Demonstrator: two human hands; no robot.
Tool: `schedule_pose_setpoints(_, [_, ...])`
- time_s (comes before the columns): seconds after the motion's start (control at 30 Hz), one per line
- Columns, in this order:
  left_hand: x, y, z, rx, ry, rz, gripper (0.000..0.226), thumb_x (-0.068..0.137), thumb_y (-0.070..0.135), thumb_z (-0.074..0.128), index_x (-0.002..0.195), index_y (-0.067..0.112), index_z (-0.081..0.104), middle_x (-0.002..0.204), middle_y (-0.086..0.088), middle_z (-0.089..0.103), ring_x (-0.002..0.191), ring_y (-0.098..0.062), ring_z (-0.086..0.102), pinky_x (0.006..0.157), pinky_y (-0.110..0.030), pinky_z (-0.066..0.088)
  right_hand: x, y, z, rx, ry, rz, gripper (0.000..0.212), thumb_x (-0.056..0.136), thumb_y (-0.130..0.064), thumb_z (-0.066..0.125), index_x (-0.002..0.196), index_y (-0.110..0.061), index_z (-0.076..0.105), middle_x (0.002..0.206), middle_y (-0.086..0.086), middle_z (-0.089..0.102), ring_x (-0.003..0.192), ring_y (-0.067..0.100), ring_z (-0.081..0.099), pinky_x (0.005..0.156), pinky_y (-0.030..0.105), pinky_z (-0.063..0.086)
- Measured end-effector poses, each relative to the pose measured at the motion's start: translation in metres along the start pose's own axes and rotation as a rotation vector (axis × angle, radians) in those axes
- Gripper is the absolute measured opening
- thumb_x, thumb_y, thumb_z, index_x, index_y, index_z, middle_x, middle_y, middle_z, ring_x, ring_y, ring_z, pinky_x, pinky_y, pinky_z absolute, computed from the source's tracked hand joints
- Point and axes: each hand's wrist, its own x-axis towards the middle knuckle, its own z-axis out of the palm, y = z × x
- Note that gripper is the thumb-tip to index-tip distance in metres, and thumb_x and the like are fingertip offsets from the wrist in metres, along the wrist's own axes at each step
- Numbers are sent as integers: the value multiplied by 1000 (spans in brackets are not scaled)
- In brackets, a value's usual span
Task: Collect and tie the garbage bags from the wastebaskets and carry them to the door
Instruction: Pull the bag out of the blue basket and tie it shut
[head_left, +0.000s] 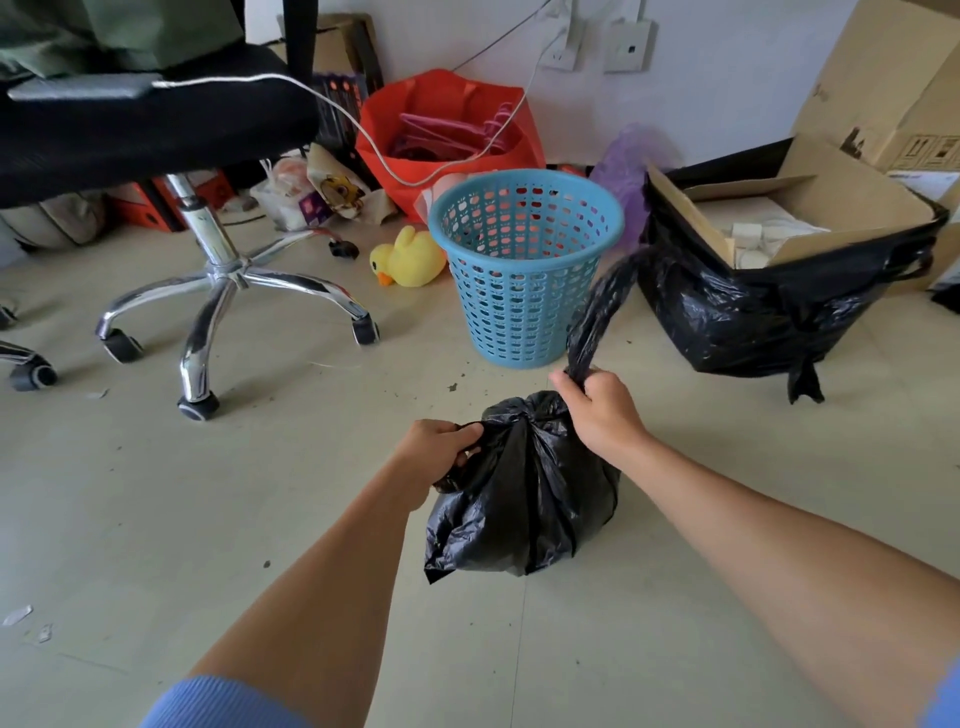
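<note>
A small black garbage bag sits on the floor in front of me, its top gathered into a bunch. My left hand grips one twisted end of the bag at its left side. My right hand grips the other end, a long black strip that stretches up and away toward the right. Just behind the bag stands a blue perforated wastebasket, upright and with no liner in it.
A larger black bag holding an open cardboard box sits at the right. An office chair with a chrome wheeled base stands at the left. A yellow duck toy, a red bag and clutter line the wall.
</note>
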Motion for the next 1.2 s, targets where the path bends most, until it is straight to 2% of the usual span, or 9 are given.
schedule_pose_setpoints(0.1, [2, -5, -3, 22, 48, -25, 28, 89, 29, 66, 76, 4, 67, 55, -5, 46, 44, -16, 38, 45, -24, 30, 0, -18, 8, 408, 41, 47, 33, 103, -26, 43, 86, -10, 66, 70, 2, 69, 66, 8, 62, 69, 17, 43])
schedule_pose_setpoints(0.2, [2, -12, -10, 44, 50, -48, 29, 87, 28, 69, 76, 2, 63, 55, -6, 43, 40, -16, 33, 36, -17, 25, 4, -24, 14, 536, 67, 131, 32, 103, -27, 42, 86, -13, 65, 53, -1, 59, 53, 20, 52, 61, 30, 43])
schedule_pose_setpoints(0.33, [1, 5, -13, -41, 77, 27, 28, 80, 21, 77, 66, 5, 58, 51, -7, 48, 41, -17, 38, 38, -19, 30, 4, -17, 13, -362, -46, -36, 32, 101, -36, 41, 93, -14, 62, 88, 6, 66, 84, 30, 58, 73, 37, 45])
schedule_pose_setpoints(0.43, [-3, 27, -17, -241, 14, 75, 20, 75, 9, 79, 71, 8, 59, 55, -8, 58, 40, -17, 50, 45, -24, 49, 5, -14, 7, -615, -180, 13, 30, 101, -37, 36, 99, -14, 55, 108, 11, 64, 95, 34, 58, 75, 38, 42])
schedule_pose_setpoints(0.7, [-12, 69, -18, -310, -155, 198, 11, 80, -4, 67, 82, 5, 63, 76, -10, 60, 50, -12, 50, 56, -25, 51, -1, -22, 3, -642, -657, 179, 55, 61, -58, 62, 103, -22, 58, 104, 4, 65, 95, 26, 63, 81, 36, 50])
schedule_pose_setpoints(0.8, [-19, 81, -12, -287, -216, 243, 17, 81, -1, 67, 71, 11, 61, 71, -4, 63, 58, -13, 52, 59, -26, 47, -8, -24, 12, -912, -509, 43, 77, 74, -83, 41, 117, -21, 58, 113, 2, 65, 106, 26, 61, 85, 35, 45])
schedule_pose_setpoints(0.9, [-19, 84, -18, -339, -8, 239, 5, 83, 15, 70, 88, 13, 67, 87, -3, 67, 78, -17, 55, 71, -31, 46, -14, -20, 14, -905, -427, -57, 72, 93, -70, 21, 116, -15, 60, 104, 7, 66, 92, 27, 59, 76, 36, 39])
schedule_pose_setpoints(1.07, [-7, 51, -22, -252, 229, -13, 86, 76, 41, 76, 146, 17, 32, 138, -13, 49, 119, -31, 51, 97, -45, 46, -20, -24, 7, -826, -521, -113, 68, 97, -64, 18, 122, -15, 59, 114, 10, 66, 106, 31, 60, 85, 38, 42])
schedule_pose_setpoints(1.2, [-5, 40, -14, -480, -110, -119, 50, 78, 42, 74, 114, 12, 55, 92, -4, 70, 89, -20, 65, 80, -36, 49, -25, -25, 14, -781, -562, -156, 69, 94, -68, 19, 135, -24, 54, 129, 7, 62, 118, 31, 57, 97, 40, 45])
